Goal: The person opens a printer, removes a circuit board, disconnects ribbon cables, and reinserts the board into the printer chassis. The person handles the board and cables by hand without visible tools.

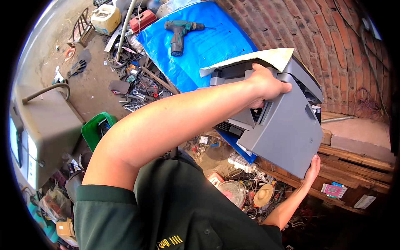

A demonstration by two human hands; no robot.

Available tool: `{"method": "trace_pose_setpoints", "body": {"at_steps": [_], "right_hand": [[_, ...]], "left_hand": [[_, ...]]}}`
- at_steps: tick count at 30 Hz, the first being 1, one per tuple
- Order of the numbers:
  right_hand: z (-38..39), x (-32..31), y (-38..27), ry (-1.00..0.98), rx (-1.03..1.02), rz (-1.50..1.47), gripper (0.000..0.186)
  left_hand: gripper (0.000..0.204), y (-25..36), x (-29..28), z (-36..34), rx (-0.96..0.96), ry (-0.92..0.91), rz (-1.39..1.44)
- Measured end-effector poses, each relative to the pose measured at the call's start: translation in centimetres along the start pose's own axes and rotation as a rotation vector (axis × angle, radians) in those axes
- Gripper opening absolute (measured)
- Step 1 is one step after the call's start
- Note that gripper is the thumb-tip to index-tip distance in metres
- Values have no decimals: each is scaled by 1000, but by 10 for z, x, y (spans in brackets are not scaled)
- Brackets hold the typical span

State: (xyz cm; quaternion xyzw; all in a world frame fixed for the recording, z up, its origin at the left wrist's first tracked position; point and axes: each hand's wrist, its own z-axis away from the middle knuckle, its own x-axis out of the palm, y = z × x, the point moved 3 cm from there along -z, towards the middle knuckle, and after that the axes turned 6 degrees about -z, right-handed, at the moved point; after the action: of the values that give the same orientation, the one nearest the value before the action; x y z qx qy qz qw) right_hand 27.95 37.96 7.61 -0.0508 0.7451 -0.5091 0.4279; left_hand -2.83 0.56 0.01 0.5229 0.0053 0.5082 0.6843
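A grey office machine, like a printer or scanner [283,129], is held tilted over a blue plastic sheet [221,29], with a pale creased sheet [275,58] along its top. My left hand [268,83] grips its upper part, my forearm reaching across from the lower left. My right hand [312,166] holds the lower right corner, fingers curled round the edge. Dark inner parts show at the machine's left side, partly hidden by my left arm. A cordless drill [179,33] lies on the blue sheet behind the machine.
A brick wall [312,29] rises at the right above wooden planks [354,166]. At the left are scattered metal parts and tools [139,89], a green bin [89,129], a jerrycan [104,16] and a large beige casing [50,125]. A fan [231,191] sits among clutter below.
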Motion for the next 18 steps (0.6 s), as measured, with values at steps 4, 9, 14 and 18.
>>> {"method": "trace_pose_setpoints", "body": {"at_steps": [4,9,14,18], "right_hand": [[0,-6,-33,-35,30,-29,33],[1,7,-19,21,54,-119,33],[-5,20,-22,49,97,-87,42],[-10,19,-26,-4,157,-86,53]], "left_hand": [[82,5,-3,1,15,16,-131],[54,6,-15,35,418,25,-682],[46,-81,-55,78,214,-204,-392],[66,-150,-32,39,112,-271,-60]]}}
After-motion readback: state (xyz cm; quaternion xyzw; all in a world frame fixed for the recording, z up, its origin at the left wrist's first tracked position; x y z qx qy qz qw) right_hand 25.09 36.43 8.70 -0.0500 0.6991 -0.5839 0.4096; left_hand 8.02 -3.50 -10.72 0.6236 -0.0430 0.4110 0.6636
